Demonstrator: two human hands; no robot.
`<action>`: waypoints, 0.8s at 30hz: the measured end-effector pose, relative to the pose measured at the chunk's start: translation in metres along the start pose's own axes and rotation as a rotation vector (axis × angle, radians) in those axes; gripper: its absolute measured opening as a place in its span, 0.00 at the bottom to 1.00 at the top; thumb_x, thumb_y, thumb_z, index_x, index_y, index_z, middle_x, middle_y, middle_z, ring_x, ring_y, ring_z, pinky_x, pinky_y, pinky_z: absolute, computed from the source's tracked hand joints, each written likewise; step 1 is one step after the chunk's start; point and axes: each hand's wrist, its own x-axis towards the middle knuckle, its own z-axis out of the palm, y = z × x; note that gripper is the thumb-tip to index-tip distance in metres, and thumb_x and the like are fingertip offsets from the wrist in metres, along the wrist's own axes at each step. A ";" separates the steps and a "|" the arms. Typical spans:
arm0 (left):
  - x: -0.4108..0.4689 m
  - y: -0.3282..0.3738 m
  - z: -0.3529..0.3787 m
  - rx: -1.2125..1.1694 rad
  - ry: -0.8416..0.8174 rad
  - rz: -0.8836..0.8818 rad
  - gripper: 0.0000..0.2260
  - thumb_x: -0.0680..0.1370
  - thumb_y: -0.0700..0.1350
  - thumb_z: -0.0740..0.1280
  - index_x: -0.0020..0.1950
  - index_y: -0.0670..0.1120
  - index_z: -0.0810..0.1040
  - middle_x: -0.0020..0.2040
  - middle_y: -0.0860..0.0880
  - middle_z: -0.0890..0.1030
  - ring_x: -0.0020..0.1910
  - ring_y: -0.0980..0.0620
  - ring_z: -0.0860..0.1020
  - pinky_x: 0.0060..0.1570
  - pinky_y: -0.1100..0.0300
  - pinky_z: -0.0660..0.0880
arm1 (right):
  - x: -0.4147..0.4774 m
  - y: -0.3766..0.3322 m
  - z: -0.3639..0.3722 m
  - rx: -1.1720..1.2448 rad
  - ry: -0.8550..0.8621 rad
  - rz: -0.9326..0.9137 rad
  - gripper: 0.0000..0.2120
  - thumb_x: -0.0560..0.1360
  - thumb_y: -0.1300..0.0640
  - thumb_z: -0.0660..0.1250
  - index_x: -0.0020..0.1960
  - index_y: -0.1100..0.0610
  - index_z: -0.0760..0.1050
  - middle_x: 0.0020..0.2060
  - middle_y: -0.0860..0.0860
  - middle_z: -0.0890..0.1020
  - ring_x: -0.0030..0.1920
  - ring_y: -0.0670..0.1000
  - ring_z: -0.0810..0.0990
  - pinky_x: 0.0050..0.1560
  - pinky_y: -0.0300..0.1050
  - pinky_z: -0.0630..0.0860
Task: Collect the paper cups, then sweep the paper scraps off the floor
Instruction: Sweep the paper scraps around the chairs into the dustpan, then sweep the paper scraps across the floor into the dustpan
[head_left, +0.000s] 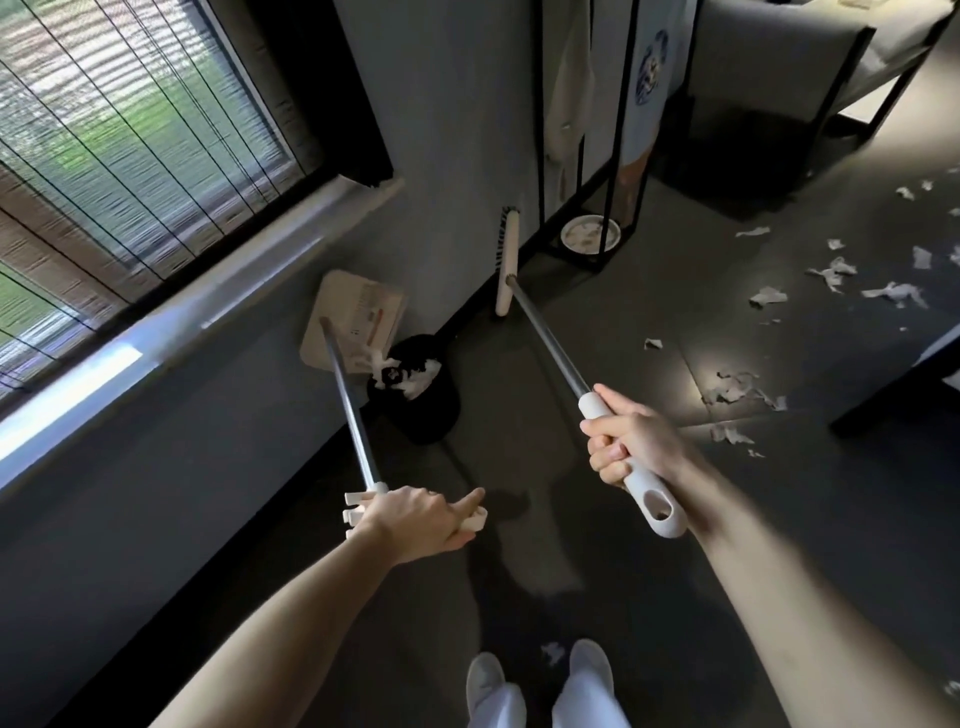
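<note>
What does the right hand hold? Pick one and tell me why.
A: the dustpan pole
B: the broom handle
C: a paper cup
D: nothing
B: the right hand has its fingers curled round the white grip of the broom, while the left hand holds the dustpan by its pole.
</note>
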 end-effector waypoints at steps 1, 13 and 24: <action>0.001 0.002 0.004 -0.002 -0.006 0.006 0.27 0.80 0.65 0.46 0.78 0.59 0.47 0.54 0.46 0.82 0.51 0.43 0.81 0.37 0.51 0.68 | 0.000 0.000 -0.002 -0.005 0.002 0.000 0.31 0.79 0.69 0.58 0.76 0.47 0.57 0.30 0.51 0.64 0.18 0.42 0.63 0.16 0.33 0.61; 0.017 0.012 -0.023 -0.008 0.080 -0.109 0.28 0.79 0.66 0.46 0.78 0.61 0.47 0.55 0.46 0.82 0.50 0.42 0.82 0.43 0.46 0.76 | -0.007 0.008 -0.020 -0.012 0.045 0.014 0.32 0.78 0.70 0.59 0.77 0.47 0.57 0.29 0.51 0.65 0.20 0.43 0.64 0.17 0.34 0.61; -0.065 -0.053 -0.183 -0.832 0.829 -0.376 0.28 0.79 0.61 0.59 0.73 0.71 0.46 0.49 0.43 0.80 0.42 0.42 0.79 0.45 0.49 0.77 | -0.048 0.023 -0.001 0.074 0.091 -0.068 0.30 0.78 0.70 0.58 0.76 0.48 0.59 0.23 0.48 0.68 0.19 0.42 0.65 0.16 0.33 0.62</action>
